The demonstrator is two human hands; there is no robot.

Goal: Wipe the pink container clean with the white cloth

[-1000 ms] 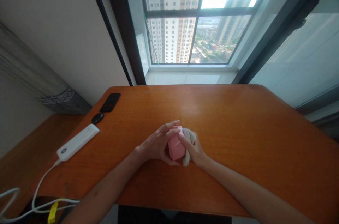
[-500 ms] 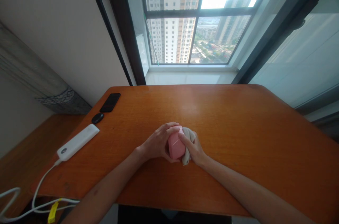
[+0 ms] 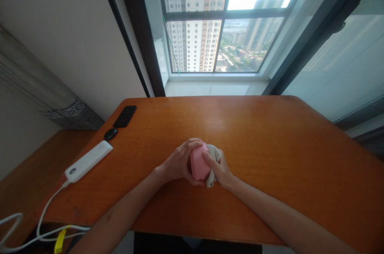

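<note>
On the brown surface (image 3: 264, 146), near its front edge, the left grip (image 3: 179, 161) is closed around a pink box (image 3: 199, 167). The right grip (image 3: 221, 169) pinches a grey cloth (image 3: 214, 151) at the box's right side, its thumb lying upon the box. The box seems light and rather stiff, perhaps a little slippery; its two opposite sides are good to hold. The cloth looks soft and should fold easily. On the box and on the yellow tag (image 3: 61, 239), I can read no writing.
</note>
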